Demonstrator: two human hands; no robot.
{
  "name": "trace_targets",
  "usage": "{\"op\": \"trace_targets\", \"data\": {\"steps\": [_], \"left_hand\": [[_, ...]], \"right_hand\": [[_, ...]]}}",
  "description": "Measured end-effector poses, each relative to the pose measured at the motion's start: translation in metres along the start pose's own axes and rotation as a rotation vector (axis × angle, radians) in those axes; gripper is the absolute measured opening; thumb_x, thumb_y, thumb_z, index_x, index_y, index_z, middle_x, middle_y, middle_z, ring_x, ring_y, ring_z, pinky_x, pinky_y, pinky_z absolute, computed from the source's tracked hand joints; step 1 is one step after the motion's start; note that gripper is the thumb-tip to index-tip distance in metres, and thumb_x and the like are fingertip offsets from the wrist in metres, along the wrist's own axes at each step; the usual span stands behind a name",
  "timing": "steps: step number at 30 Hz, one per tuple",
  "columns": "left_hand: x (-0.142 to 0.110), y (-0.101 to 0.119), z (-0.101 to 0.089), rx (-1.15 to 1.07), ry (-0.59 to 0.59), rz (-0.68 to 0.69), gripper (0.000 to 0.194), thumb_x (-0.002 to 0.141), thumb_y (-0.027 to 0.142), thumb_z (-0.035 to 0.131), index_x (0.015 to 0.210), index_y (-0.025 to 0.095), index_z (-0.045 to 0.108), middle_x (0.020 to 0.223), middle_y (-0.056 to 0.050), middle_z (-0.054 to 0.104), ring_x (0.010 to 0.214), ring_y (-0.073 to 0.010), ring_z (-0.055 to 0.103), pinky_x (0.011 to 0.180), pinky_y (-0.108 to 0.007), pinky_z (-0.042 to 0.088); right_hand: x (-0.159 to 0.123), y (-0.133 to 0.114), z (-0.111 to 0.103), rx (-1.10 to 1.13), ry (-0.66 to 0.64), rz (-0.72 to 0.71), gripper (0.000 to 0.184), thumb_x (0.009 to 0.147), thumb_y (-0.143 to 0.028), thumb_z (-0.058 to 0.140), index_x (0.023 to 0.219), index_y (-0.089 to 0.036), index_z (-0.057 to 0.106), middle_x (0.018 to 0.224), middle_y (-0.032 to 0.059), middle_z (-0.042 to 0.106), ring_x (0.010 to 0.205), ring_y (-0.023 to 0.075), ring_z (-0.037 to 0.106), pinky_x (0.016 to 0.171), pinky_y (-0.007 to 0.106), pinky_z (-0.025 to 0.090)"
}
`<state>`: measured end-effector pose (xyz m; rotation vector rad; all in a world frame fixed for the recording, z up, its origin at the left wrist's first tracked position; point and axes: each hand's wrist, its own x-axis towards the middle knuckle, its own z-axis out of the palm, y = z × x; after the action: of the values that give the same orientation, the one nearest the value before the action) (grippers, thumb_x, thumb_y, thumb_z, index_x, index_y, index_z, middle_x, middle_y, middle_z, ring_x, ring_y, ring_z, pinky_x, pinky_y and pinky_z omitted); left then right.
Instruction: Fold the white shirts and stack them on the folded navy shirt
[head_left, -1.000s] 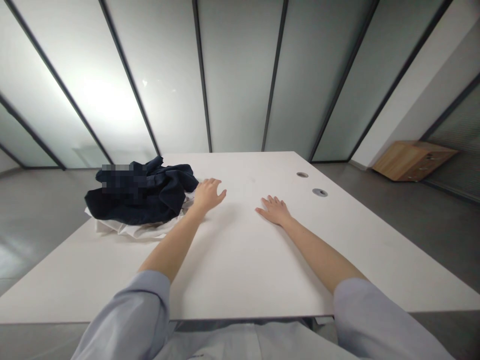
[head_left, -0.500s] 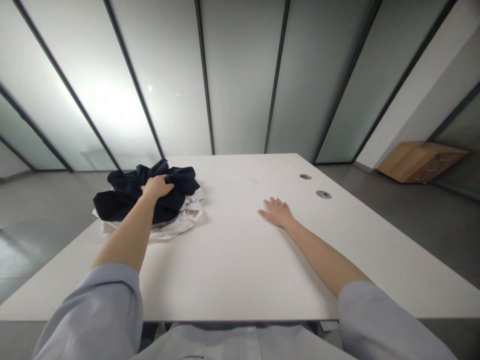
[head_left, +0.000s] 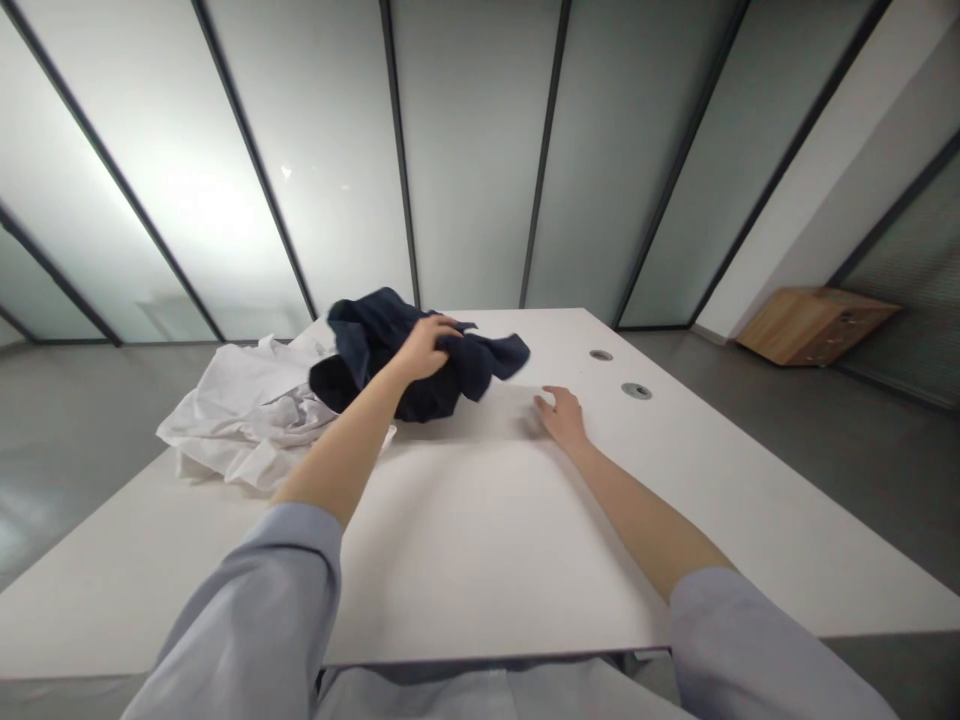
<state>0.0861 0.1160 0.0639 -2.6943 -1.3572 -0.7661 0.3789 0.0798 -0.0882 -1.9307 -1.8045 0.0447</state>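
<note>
A crumpled dark navy garment (head_left: 375, 345) hangs bunched in my left hand (head_left: 426, 348), whose fingers are closed on the cloth. Its exact kind does not show; it is held above the white table (head_left: 480, 540), near the far middle. To the left lies a loose heap of white clothing (head_left: 247, 410), partly behind my left forearm. My right hand (head_left: 562, 415) is by the table's surface, a little right of the navy cloth, with fingers bent and thumb apart, holding nothing.
Two round cable grommets (head_left: 637, 391) are set in the table's right side. Frosted glass panels (head_left: 472, 160) with dark frames stand beyond the far edge. A wooden cabinet (head_left: 810, 325) rests on the grey floor at the right.
My left hand has lifted the navy garment off the white heap and carried it right. More of the white clothing shows. My right hand's fingers have gone from flat to curled.
</note>
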Motion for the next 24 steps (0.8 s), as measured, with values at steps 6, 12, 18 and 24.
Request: {"op": "trace_targets", "data": {"steps": [6,12,18,24], "left_hand": [[-0.039,0.062,0.086,0.120,-0.418,-0.072,0.093,0.070,0.064,0.060,0.148,0.021,0.033,0.156,-0.015,0.024,0.143,-0.0392,0.016,0.111,-0.060,0.020],[-0.059,0.069,0.116,0.107,-0.532,-0.084,0.053,0.082,0.041,0.048,0.133,0.026,0.054,0.140,-0.013,0.049,0.127,-0.0347,0.045,0.103,-0.060,0.033],[-0.044,0.034,0.101,0.019,-0.724,0.293,0.044,0.073,0.015,0.050,0.111,0.027,0.067,0.143,0.000,0.050,0.130,-0.0242,0.044,0.111,-0.043,0.030],[-0.027,-0.006,0.076,0.362,0.044,-0.265,0.047,0.082,0.009,0.044,0.126,0.020,0.057,0.133,-0.013,0.055,0.124,-0.0287,0.046,0.102,-0.046,0.035]], "right_hand": [[0.014,0.033,-0.020,0.125,0.336,0.175,0.056,0.089,-0.024,0.020,0.134,-0.009,0.048,0.129,0.0187,0.054,0.120,0.0320,0.043,0.100,0.044,0.032],[0.026,0.042,-0.043,0.198,0.599,0.062,0.042,0.085,-0.021,0.030,0.112,-0.013,0.061,0.114,0.0162,0.062,0.113,0.0301,0.051,0.098,0.046,0.035],[0.043,0.041,-0.061,0.201,0.188,-0.185,0.031,0.086,-0.033,0.045,0.101,-0.018,0.068,0.104,0.0097,0.069,0.099,0.0255,0.061,0.090,0.038,0.046],[0.012,0.017,-0.042,-0.280,-0.401,-0.162,0.061,0.090,-0.057,0.042,0.138,-0.020,0.050,0.143,0.0127,0.048,0.131,0.0335,0.043,0.105,0.051,0.034]]}}
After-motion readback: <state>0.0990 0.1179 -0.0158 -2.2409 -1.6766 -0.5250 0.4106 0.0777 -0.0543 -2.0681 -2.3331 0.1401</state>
